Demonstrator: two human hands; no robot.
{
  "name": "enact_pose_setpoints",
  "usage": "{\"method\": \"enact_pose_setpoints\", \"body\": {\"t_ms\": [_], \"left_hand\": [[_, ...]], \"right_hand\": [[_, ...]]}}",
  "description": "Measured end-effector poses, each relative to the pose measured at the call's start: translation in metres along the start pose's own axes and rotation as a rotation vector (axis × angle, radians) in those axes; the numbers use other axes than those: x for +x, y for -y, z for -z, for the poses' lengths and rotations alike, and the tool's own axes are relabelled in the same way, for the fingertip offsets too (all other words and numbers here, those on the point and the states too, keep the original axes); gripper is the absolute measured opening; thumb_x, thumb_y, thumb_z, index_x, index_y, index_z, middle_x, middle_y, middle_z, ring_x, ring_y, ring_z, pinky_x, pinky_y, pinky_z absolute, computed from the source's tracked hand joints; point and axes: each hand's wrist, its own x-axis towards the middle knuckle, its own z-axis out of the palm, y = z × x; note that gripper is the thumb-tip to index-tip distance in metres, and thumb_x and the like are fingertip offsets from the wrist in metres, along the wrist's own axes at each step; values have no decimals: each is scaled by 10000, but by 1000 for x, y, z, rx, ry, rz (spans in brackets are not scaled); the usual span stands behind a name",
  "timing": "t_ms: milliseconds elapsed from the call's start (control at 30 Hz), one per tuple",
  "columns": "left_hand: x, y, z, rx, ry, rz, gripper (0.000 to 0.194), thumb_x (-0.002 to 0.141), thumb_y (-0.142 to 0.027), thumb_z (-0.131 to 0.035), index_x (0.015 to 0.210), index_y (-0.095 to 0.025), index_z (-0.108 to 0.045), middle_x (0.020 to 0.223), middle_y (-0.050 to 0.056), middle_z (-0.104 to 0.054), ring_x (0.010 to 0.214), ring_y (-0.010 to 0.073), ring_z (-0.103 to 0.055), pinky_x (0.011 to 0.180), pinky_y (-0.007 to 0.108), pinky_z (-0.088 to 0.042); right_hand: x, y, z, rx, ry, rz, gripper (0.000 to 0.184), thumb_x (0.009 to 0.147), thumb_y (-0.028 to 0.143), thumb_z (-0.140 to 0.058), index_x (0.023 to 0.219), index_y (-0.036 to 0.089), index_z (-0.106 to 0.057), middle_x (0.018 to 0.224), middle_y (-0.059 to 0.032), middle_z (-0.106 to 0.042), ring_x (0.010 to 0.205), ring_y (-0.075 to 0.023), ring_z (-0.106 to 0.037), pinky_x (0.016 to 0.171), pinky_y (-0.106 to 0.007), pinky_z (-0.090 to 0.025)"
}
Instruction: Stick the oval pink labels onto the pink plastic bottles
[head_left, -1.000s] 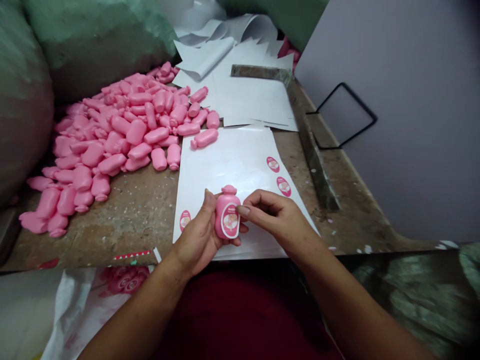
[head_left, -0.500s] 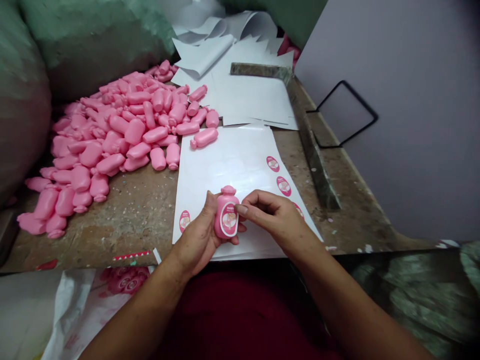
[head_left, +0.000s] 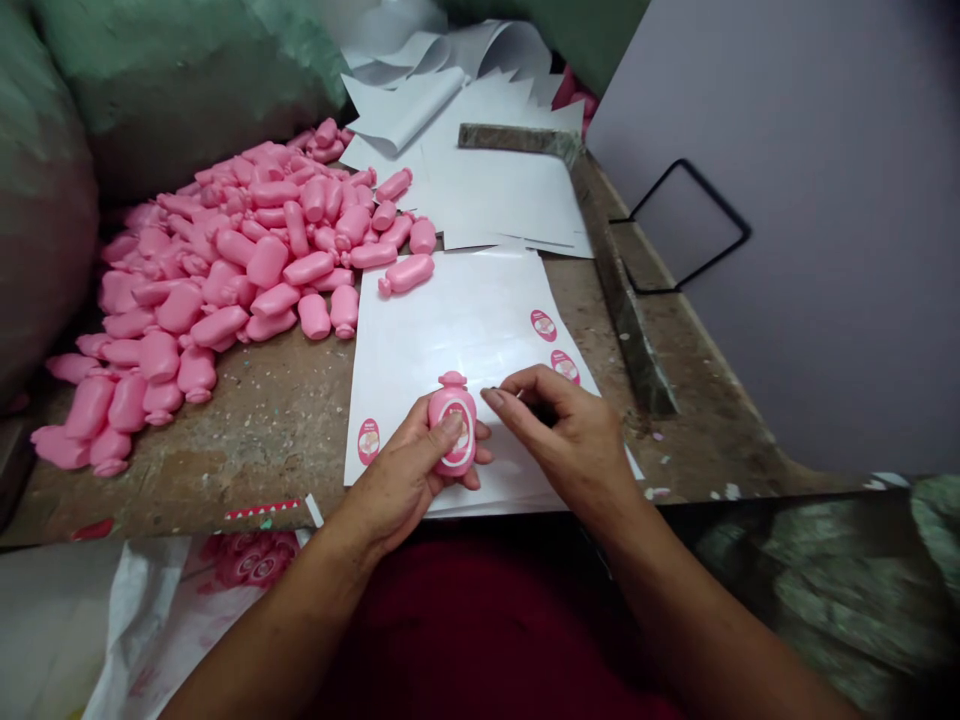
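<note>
One pink bottle (head_left: 453,391) sat clasped in the left hand (head_left: 409,455), above the white label sheet (head_left: 450,330), with that hand's thumb across the oval label (head_left: 464,443). Pressing it down well seemed to call for a steady grip and even strokes from centre to edges. The right hand (head_left: 574,430) hovered just beside; whether its fingertips held anything, I couldn't tell. The bottle looked smooth and round-shouldered, its pink label edged in white.
</note>
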Motion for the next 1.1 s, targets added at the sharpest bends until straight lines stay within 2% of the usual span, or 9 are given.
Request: {"method": "enact_pose_setpoints", "body": {"t_ms": [133,200,333,500,667,800,867,967,1100], "left_hand": [[-2,-2,0,-19,51,24,412,749,-251,-799,1095,-195,-582,1006,42,-598,841,143,-600,688,252,-470],[-4,-4,0,-24,77,53,542,697,-124,-799,1170,-225,-555,1039,27,-595,871,136,-601,716,248,-474],[-8,-5,1,-13,82,126,735,646,-25,-775,1279,-267,-492,1039,19,-615,912,150,-635,774,264,-479],[-37,-13,39,68,55,98,751,629,-80,-827,1286,-299,-538,1037,34,-661,917,175,-665,769,266,-496],[-127,-47,117,512,-212,102,448,703,-386,-821,1113,-250,-702,936,65,-719,870,230,-678,732,299,-518],[-174,-78,151,1022,-591,109,554,663,-436,-827,1179,-277,-703,1284,82,-685,1233,340,-583,1053,448,-432],[-165,-89,156,1182,-784,-32,525,708,-496,-749,1152,-219,-700,1247,128,-698,1156,349,-627,990,460,-474],[-119,-105,167,1429,-971,-272,415,844,-480,-572,1104,-177,-682,1163,148,-712,1031,293,-663,902,393,-505],[-58,-125,184,1591,-1014,-225,344,890,-359,-528,1153,-181,-660,1194,162,-680,1087,298,-623,932,389,-456]], "right_hand": [[0,2,-3,60,58,23,237,785,426,-716,908,235,-650,601,63,-492,567,-125,-465,561,-279,-348],[1,2,-6,73,91,13,314,755,423,-760,983,246,-637,607,77,-481,577,-127,-476,572,-279,-354],[3,-2,-8,101,5,35,300,765,391,-740,1000,244,-624,617,80,-457,576,-127,-455,589,-295,-361],[0,-14,-2,112,-24,39,285,745,442,-746,931,245,-659,636,53,-494,583,-139,-463,568,-299,-373],[-2,-31,2,44,-13,20,393,722,607,-732,870,246,-682,651,7,-595,596,-177,-545,559,-313,-418],[-1,-34,0,-10,-32,56,522,691,764,-669,841,264,-698,721,-43,-687,641,-240,-635,574,-364,-476],[-1,-34,-3,-49,-11,79,538,684,794,-653,846,283,-706,765,-58,-727,665,-275,-672,567,-389,-494],[-2,-34,-10,-84,71,105,504,703,771,-654,872,300,-711,803,-57,-761,679,-304,-705,552,-407,-514],[-13,-24,-22,-109,176,181,411,798,671,-628,901,282,-716,821,-50,-770,692,-285,-713,580,-391,-527]]}}
